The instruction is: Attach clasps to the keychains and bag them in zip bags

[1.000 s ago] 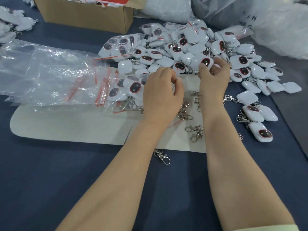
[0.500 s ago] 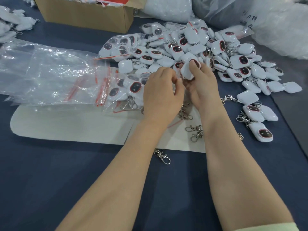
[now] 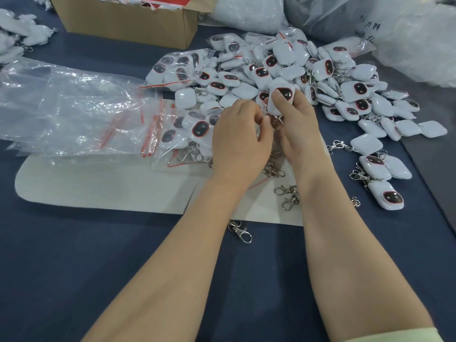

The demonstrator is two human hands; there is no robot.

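Blue table (image 3: 74, 267), keychain heap (image 3: 350, 90) behind.
Right hand (image 3: 299, 127) fingers grip one keychain (image 3: 280, 99); left hand (image 3: 237, 141) fingers curled, hold unclear to me.

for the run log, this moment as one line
step: clasp attaching | right hand: holds keychain | left hand: curled at its ring, contents hidden | loose clasps: on mat

This looks to me like a small packing workshop. My bench (image 3: 74, 267) is draped in dark blue cloth and carries a heap of identical white keychains (image 3: 291, 72), stacked clear zip bags (image 3: 61, 107), loose metal clasps (image 3: 286, 191), an open cardboard box (image 3: 118, 23) and big plastic sacks (image 3: 246, 11).
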